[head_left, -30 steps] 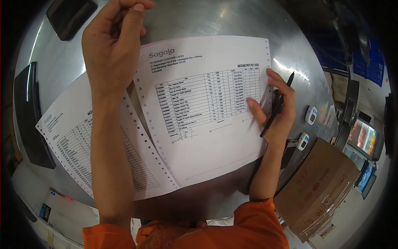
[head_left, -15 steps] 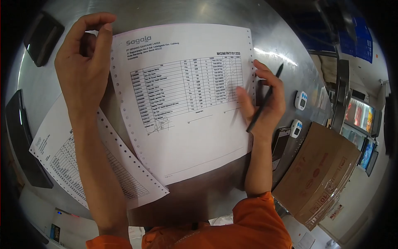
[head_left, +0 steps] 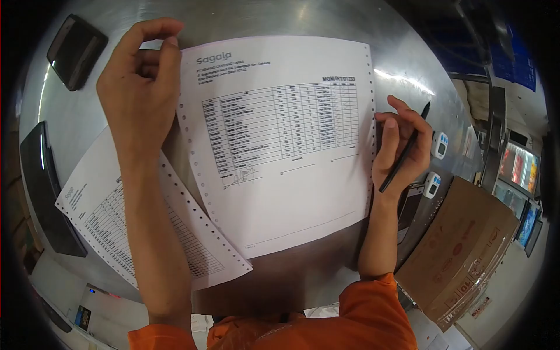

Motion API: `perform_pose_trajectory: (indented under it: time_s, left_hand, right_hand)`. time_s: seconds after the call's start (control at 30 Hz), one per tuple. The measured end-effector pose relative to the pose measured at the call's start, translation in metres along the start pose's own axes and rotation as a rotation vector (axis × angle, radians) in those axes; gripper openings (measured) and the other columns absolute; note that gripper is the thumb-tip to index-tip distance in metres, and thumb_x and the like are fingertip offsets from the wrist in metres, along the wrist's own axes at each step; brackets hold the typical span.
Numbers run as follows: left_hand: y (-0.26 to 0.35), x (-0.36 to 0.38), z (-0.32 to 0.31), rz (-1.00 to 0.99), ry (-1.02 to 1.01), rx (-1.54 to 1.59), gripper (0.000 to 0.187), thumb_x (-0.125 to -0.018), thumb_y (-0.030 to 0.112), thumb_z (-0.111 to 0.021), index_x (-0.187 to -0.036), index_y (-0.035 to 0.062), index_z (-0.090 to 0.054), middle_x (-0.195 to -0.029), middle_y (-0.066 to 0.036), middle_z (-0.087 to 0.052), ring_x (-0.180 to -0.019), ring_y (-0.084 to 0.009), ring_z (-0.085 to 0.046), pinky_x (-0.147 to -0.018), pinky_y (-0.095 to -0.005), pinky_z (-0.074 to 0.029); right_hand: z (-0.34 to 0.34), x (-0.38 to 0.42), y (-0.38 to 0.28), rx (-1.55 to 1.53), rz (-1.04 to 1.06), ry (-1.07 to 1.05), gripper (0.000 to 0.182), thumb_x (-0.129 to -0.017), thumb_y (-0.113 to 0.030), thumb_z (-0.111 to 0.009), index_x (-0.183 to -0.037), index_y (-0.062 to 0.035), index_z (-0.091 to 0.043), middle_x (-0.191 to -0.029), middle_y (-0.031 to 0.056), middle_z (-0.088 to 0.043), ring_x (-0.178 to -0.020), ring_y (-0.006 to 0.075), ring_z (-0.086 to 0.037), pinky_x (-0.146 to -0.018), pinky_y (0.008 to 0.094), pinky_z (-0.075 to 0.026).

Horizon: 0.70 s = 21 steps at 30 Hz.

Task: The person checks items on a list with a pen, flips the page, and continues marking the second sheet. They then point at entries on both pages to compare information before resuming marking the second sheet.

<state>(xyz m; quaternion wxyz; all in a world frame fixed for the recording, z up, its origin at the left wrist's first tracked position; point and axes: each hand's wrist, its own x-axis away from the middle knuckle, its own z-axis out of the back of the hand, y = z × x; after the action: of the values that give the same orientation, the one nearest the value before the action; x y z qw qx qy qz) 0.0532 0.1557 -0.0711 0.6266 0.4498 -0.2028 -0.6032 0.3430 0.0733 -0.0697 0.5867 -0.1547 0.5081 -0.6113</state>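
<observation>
**It Looked Like a Working Room of a Food Business**

A broad metal counter [head_left: 280, 20] suggested a commercial kitchen or shop back room; exactly which could not be told. A printed form [head_left: 277, 204] on it, headed "Sagala", carried a company address and an itemised table. Two white devices [head_left: 440, 145] with blue buttons, like kitchen timers, lay near a printed cardboard box [head_left: 458, 251]. To the right, a lit, glass-fronted case [head_left: 514, 163] resembled a shop chiller.
</observation>
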Motion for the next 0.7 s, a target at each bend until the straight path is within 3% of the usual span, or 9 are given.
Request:
perform_pose_trajectory:
  time_s: [0.17, 0.23, 0.27, 0.37, 0.4, 0.43, 0.5, 0.53, 0.7]
  left_hand:
    - [-0.001, -0.001, 0.001, -0.003, -0.003, 0.026, 0.014, -0.085, 0.008, -0.061, -0.097, 0.0095, -0.069, -0.081, 0.001, -0.067, -0.061, -0.0042, -0.056, -0.059, -0.0194, -0.046]
    - [-0.001, -0.001, -0.001, -0.024, 0.006, 0.009, 0.014, -0.085, 0.008, -0.061, -0.096, 0.0099, -0.070, -0.079, 0.001, -0.066, -0.059, -0.0039, -0.054, -0.058, -0.0190, -0.045]
    - [0.000, -0.001, -0.002, -0.023, 0.003, 0.019, 0.014, -0.085, 0.008, -0.061, -0.096, 0.0099, -0.070, -0.079, 0.001, -0.066, -0.059, -0.0039, -0.054, -0.058, -0.0190, -0.045]
    - [0.001, 0.000, -0.003, -0.026, 0.014, -0.020, 0.014, -0.085, 0.007, -0.061, -0.095, 0.0107, -0.071, -0.070, 0.003, -0.061, -0.054, -0.0035, -0.046, -0.055, -0.0192, -0.040]
    - [0.000, 0.001, -0.002, -0.024, 0.005, -0.040, 0.015, -0.084, 0.007, -0.061, -0.095, 0.0108, -0.071, -0.066, 0.004, -0.058, -0.053, -0.0035, -0.043, -0.053, -0.0196, -0.037]
    - [-0.001, 0.000, -0.002, -0.023, -0.004, -0.062, 0.015, -0.084, 0.007, -0.061, -0.095, 0.0109, -0.071, -0.063, 0.005, -0.054, -0.051, -0.0035, -0.039, -0.051, -0.0199, -0.034]
    - [0.000, 0.001, -0.003, -0.019, -0.013, -0.069, 0.015, -0.084, 0.007, -0.062, -0.095, 0.0104, -0.071, -0.061, 0.005, -0.052, -0.051, -0.0035, -0.038, -0.051, -0.0201, -0.033]
    - [0.001, 0.000, -0.003, -0.014, -0.022, -0.080, 0.014, -0.084, 0.007, -0.062, -0.095, 0.0099, -0.070, -0.059, 0.005, -0.049, -0.050, -0.0035, -0.036, -0.050, -0.0203, -0.031]
    - [0.008, 0.000, -0.002, -0.011, -0.064, -0.093, 0.013, -0.082, 0.006, -0.062, -0.093, 0.0084, -0.069, -0.064, 0.003, -0.055, -0.050, -0.0042, -0.037, -0.049, -0.0211, -0.034]
  right_hand:
    - [0.001, 0.000, -0.001, -0.001, 0.001, -0.005, 0.017, -0.091, -0.003, -0.053, -0.106, 0.0041, -0.049, -0.111, 0.0233, -0.061, -0.082, 0.0173, -0.064, -0.076, 0.0272, -0.052]
    - [0.007, -0.003, 0.002, 0.047, 0.086, -0.004, 0.026, -0.096, -0.019, -0.049, -0.108, 0.0039, -0.049, -0.110, 0.0226, -0.061, -0.079, 0.0196, -0.064, -0.076, 0.0311, -0.050]
    - [0.006, -0.002, 0.007, -0.104, 0.067, 0.030, 0.049, -0.099, -0.043, -0.035, -0.112, 0.0027, -0.048, -0.110, 0.0222, -0.060, -0.085, 0.0233, -0.062, -0.078, 0.0340, -0.048]
    - [-0.002, -0.009, 0.007, -0.341, 0.118, 0.150, 0.067, -0.097, -0.057, -0.020, -0.108, 0.0011, -0.052, -0.107, 0.0223, -0.059, -0.092, 0.0258, -0.060, -0.080, 0.0346, -0.047]
    - [0.009, -0.010, 0.011, -0.356, 0.093, 0.045, 0.074, -0.095, -0.063, -0.018, -0.103, -0.0028, -0.061, -0.111, 0.0237, -0.058, -0.086, 0.0260, -0.060, -0.084, 0.0375, -0.045]
    - [0.016, -0.009, 0.015, -0.353, 0.096, 0.047, 0.074, -0.095, -0.063, -0.018, -0.103, -0.0028, -0.061, -0.111, 0.0237, -0.058, -0.086, 0.0260, -0.060, -0.084, 0.0375, -0.045]
    - [0.026, -0.006, 0.022, -0.779, -0.125, -0.231, 0.080, -0.091, -0.069, -0.021, -0.094, -0.0017, -0.065, -0.108, 0.0222, -0.058, -0.090, 0.0272, -0.058, -0.083, 0.0398, -0.046]
    - [0.024, -0.006, 0.021, -0.829, -0.197, -0.217, 0.087, -0.089, -0.071, -0.013, -0.086, 0.0011, -0.062, -0.104, 0.0221, -0.058, -0.089, 0.0278, -0.059, -0.087, 0.0391, -0.047]
    - [0.024, -0.011, 0.010, -0.984, -0.345, -0.139, 0.087, -0.090, -0.070, -0.013, -0.085, 0.0017, -0.061, -0.098, 0.0213, -0.059, -0.078, 0.0265, -0.059, -0.079, 0.0356, -0.050]
